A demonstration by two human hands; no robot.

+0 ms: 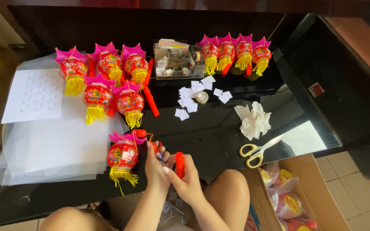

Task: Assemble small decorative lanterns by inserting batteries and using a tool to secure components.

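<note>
**Both hands busy at the front edge of the bench**

Your right hand (189, 182) is closed around a red handle stick (180, 164), held roughly upright. Your left hand (156, 164) is pinched on the top end of that assembly, fingers curled, near the cord of the lantern (123, 157) lying just left of it. That lantern is red with a pink top and yellow tassel, resting on the black bench (210, 132).

Containers:
- Clear plastic organiser (176, 60) at the back centre, holds slips of paper and small items, contents too small to tell apart
- Cardboard box (317, 188) on the floor at your right, open, holds bagged red-and-yellow lanterns (285, 201)

Rest of the bench:
- Five finished lanterns (108, 81) back left, some with red sticks beside them
- Row of four more lanterns (234, 53) back right
- Stack of clear sheets (52, 145) on the left, white sticker sheet (35, 94) on top
- Small white paper squares (193, 96) scattered around a tape roll (201, 97)
- Crumpled white tissue (253, 119), yellow-handled scissors (258, 150) near the box
</note>
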